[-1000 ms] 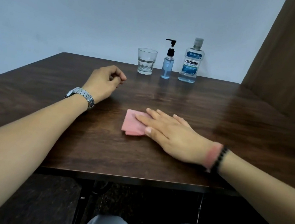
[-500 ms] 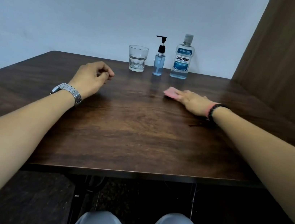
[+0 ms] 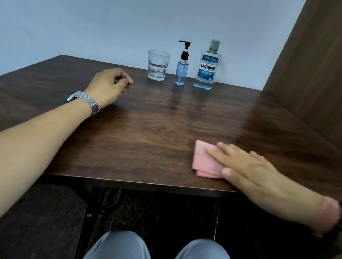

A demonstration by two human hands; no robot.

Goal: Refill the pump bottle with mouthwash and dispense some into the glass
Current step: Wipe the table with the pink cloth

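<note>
Pink cloth [image 3: 207, 160] lies near the front edge of the tabletop [image 3: 165, 128], and your right hand [image 3: 247, 171] rests flat on it, fingers spread wide, pressing rather than gripping. Your left hand [image 3: 109, 84] sits loosely curled on the wood, holding nothing. From the head view, the task's things stand in a row at the far edge, well apart from both hands: the glass [image 3: 157, 65] on the left with a little clear liquid in it, the pump bottle [image 3: 182, 68] just beside it, pump still on, and the mouthwash bottle [image 3: 205, 67] to its right, capped. They stand close together — reach carelessly for one and you could knock its neighbour over, the slim pump bottle likeliest. Pouring into that narrow neck may spill, too.
</note>
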